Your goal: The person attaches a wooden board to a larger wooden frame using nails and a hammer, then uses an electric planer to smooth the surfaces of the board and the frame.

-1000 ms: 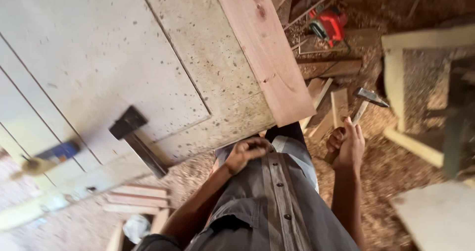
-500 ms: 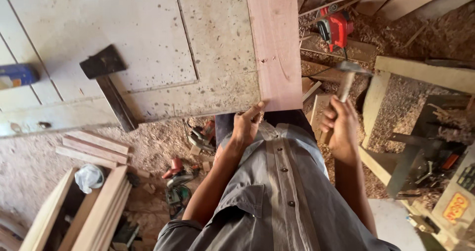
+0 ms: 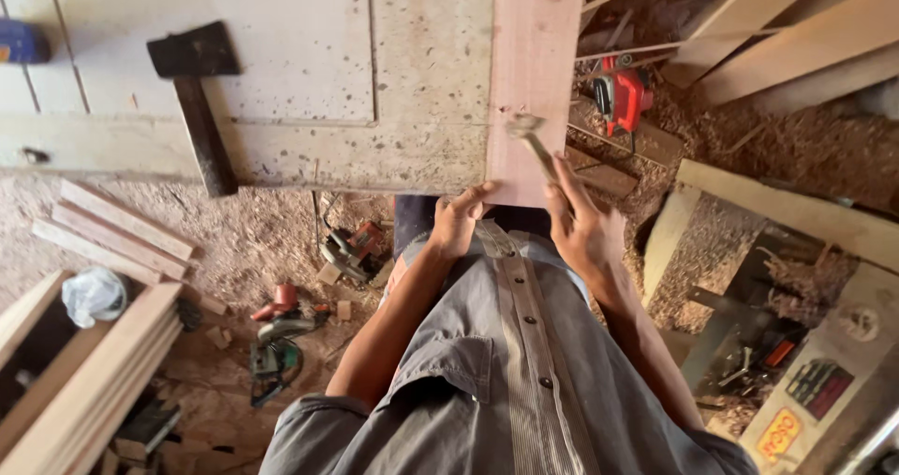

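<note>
A: Head view. What's the person got in the hands?

B: Right hand (image 3: 585, 231) has its fingers wrapped round the handle of a small hammer (image 3: 532, 138); head of it is blurred, sits over the near end of the reddish plank (image 3: 534, 72). Left hand (image 3: 459, 222) grips the plank's near-left corner, fingers closed on the edge, thumb on top.

A: And where's the plank?

B: Lying on the counter (image 3: 309, 72), along its right side, running away from the person. Near end sticks out a bit past the counter edge, abt level w/ the person's waist.

A: Anything else on the counter?

B: Big dark mallet (image 3: 197, 91) at left, head away from the person, handle hanging past the near edge. Well apart from both hands. Blue thing at far left, too cut off to tell what.

A: Floor?

B: Sawdust everywhere. Red power tool (image 3: 620, 96) just right of the plank, circular saw (image 3: 351, 250) below the counter edge, another tool (image 3: 276, 344) nearer, stacked planks (image 3: 84, 372) lower left w/ a white bag (image 3: 94, 295) by them.
</note>
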